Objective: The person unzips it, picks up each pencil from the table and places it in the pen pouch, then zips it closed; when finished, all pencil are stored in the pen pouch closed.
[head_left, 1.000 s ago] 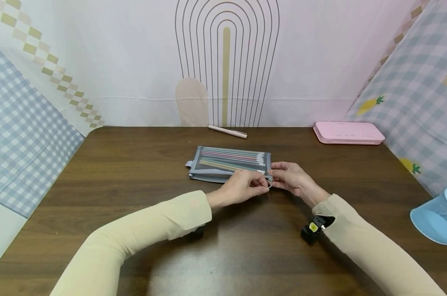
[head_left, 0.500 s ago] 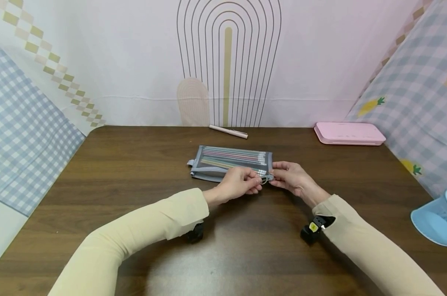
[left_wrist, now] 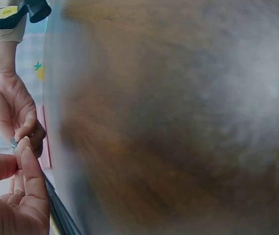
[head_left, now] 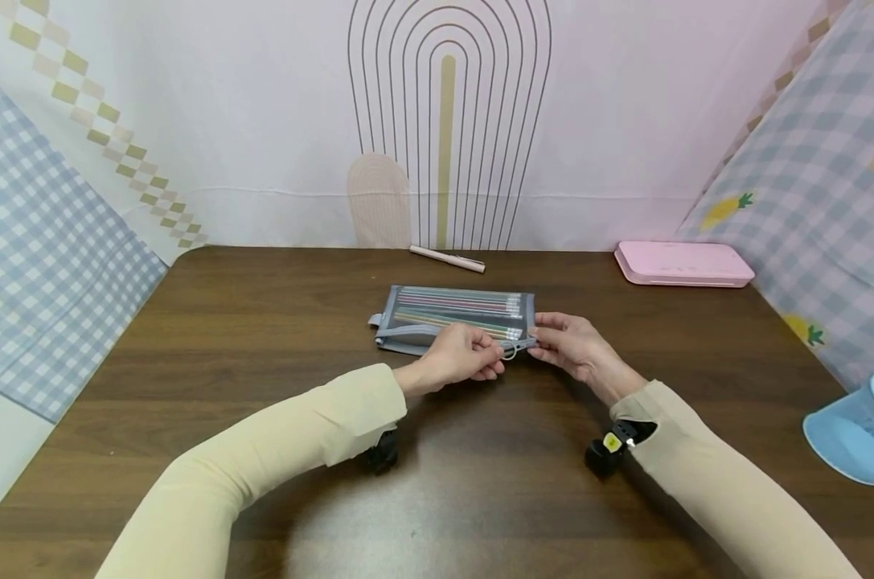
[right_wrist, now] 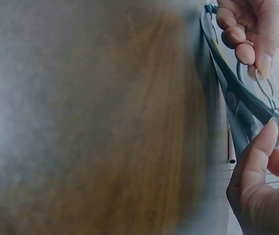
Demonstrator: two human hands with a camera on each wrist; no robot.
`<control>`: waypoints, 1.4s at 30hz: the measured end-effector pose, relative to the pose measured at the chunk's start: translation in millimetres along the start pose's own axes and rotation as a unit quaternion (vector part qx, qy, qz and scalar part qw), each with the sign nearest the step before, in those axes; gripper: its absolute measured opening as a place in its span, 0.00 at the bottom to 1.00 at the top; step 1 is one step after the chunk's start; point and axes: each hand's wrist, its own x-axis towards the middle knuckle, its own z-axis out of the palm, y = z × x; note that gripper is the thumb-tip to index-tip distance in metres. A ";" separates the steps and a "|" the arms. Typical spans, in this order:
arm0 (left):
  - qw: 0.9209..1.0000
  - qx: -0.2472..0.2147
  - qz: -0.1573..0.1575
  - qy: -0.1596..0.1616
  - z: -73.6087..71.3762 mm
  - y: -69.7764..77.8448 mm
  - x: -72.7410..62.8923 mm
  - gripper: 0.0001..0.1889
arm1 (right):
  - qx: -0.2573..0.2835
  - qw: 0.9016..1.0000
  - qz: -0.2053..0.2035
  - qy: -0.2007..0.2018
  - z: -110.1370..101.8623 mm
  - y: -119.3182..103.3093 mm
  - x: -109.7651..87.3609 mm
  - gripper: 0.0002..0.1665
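Note:
A grey-blue zip pencil pouch (head_left: 408,331) with a see-through top lies mid-table, several pencils (head_left: 458,301) showing inside it. Along its near edge the zip gapes on the left side. My left hand (head_left: 457,354) pinches the looped zip pull (right_wrist: 263,85) between thumb and fingers at the pouch's near right part. With thumb and fingertips my right hand (head_left: 576,347) grips the pouch's near right corner, where the zip ends. In the left wrist view the left fingers (left_wrist: 32,176) cover most of the pouch.
A pale pink pen (head_left: 447,258) lies behind the pouch near the table's back edge. At the back right sits a pink case (head_left: 685,263). A light blue mesh basket (head_left: 852,434) stands at the right edge. A patterned cloth hangs behind the table.
My left hand has moved left along the pouch's near edge, drawing the zip pull from the right corner. The right hand has stayed at the corner.

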 end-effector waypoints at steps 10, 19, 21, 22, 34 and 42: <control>1.000 0.017 -0.014 0.022 -26.7 -10.3 -6.7 0.08 | -0.003 1.000 0.002 0.001 -11.8 -6.7 1.0 0.32; 0.995 0.068 -0.051 0.046 -74.7 -20.4 -27.3 0.07 | -0.005 1.000 0.003 -0.003 -23.9 -6.5 0.9 0.31; 0.994 0.077 -0.063 0.050 -87.2 -22.1 -32.5 0.08 | -0.008 1.000 0.005 -0.003 -26.6 -6.0 0.7 0.31; 0.993 0.081 -0.066 0.050 -93.5 -23.4 -34.8 0.08 | -0.009 1.000 0.006 -0.003 -27.8 -5.7 0.6 0.31; 0.990 0.092 -0.104 0.001 -136.7 -34.5 -50.4 0.10 | -0.035 0.999 0.013 -0.003 -29.0 -5.3 1.4 0.30; 0.987 0.144 -0.055 0.052 -136.2 -39.8 -43.4 0.15 | -0.059 0.998 0.003 -0.009 -26.0 0.5 4.1 0.31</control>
